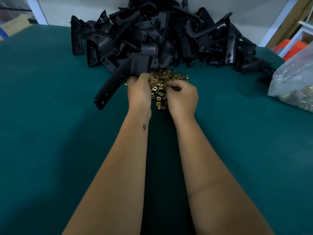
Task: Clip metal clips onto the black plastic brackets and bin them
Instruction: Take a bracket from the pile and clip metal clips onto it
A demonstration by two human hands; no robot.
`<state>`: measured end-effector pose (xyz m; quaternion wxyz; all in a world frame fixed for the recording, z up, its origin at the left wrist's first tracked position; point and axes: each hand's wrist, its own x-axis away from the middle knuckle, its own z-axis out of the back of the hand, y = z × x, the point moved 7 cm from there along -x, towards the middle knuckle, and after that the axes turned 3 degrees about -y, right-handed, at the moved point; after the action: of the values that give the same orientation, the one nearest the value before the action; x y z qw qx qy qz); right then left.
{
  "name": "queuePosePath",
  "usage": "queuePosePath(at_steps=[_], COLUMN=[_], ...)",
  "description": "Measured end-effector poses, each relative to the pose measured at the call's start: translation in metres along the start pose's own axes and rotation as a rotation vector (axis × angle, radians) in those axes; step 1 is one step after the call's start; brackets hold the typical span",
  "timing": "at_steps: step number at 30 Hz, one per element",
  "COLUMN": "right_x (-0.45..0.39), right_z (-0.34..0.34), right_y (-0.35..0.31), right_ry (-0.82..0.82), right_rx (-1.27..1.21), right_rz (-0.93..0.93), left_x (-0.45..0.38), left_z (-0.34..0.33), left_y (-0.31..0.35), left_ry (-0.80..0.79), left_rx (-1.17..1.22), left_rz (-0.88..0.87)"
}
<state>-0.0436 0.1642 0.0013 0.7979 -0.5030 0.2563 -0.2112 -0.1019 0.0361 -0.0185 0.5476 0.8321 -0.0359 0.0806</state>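
A long black plastic bracket (118,77) slants from the centre down to the left, and my left hand (139,89) grips it at its upper end. A loose heap of small brass-coloured metal clips (166,77) lies on the green table just beyond and between my hands. My right hand (182,97) rests over the heap with its fingers curled together; whether a clip is pinched in them is hidden. Behind the clips rises a big pile of black brackets (160,31).
The green table (50,116) stretches wide on both sides of my arms. A clear plastic bag of more clips (294,85) sits at the right edge. An orange stool (289,48) and white frame posts stand past the table's far right.
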Motion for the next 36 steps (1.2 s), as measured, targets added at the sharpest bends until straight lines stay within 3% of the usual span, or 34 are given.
queuePosePath(at_steps=[5, 8, 17, 28, 36], right_x=[-0.002, -0.004, -0.004, -0.005, -0.004], right_z=[0.009, 0.011, 0.003, -0.004, -0.001], right_y=[0.001, 0.000, -0.004, -0.006, -0.001], right_ry=[0.137, 0.165, 0.044, -0.112, -0.064], right_rx=[-0.374, -0.394, -0.464, -0.478, -0.550], right_rz=[-0.043, -0.025, 0.044, 0.062, -0.018], left_x=[0.005, 0.009, 0.015, 0.011, 0.010], left_z=[-0.009, -0.017, -0.024, -0.013, -0.013], left_y=[0.000, 0.000, 0.000, 0.004, 0.005], left_ry=[-0.072, -0.138, -0.292, -0.251, -0.269], left_rx=[-0.039, -0.018, 0.085, 0.046, 0.045], left_rz=[-0.045, -0.052, 0.038, -0.033, -0.058])
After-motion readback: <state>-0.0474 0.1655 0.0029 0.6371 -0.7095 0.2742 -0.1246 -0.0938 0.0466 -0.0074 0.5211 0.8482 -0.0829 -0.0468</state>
